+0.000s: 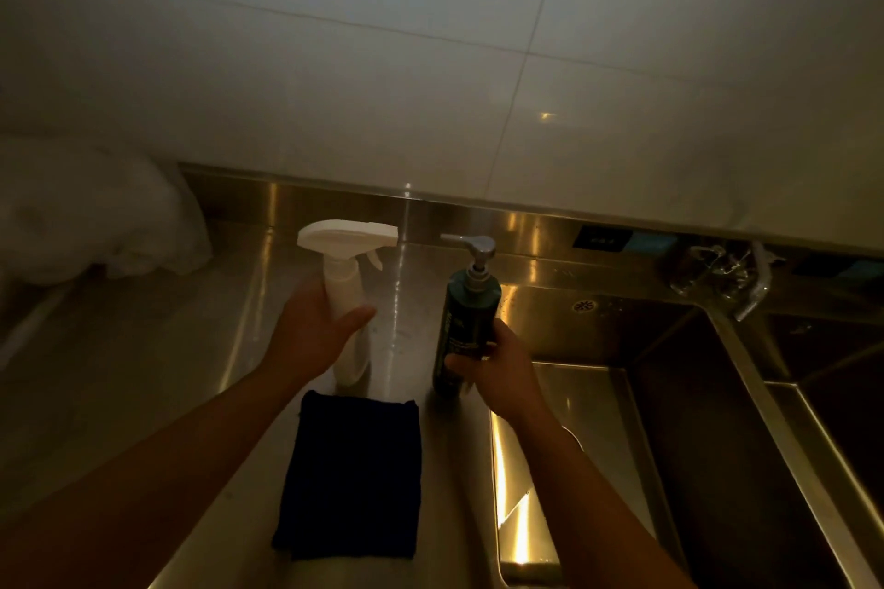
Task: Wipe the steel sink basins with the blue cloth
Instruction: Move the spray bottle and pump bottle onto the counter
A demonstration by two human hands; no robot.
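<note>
With the fingers of our left hand (313,337) grasping the white spray bottle (345,287) and our right hand (497,375) the dark pump bottle (466,325), label illegible, the blue cloth (349,476) lay folded on the bench (143,373) beside the sink basin (693,421).

one head-worn wide-angle view, looking forward and steeply down, close over a steel surface (143,349) toward a tiled wall (430,62).

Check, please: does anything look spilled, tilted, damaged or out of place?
Nothing stands out. The white spray bottle in the left hand and the dark pump bottle in the right hand stand upright on the steel counter; the blue cloth lies folded flat before them. No spill shows in this dim light.
</note>
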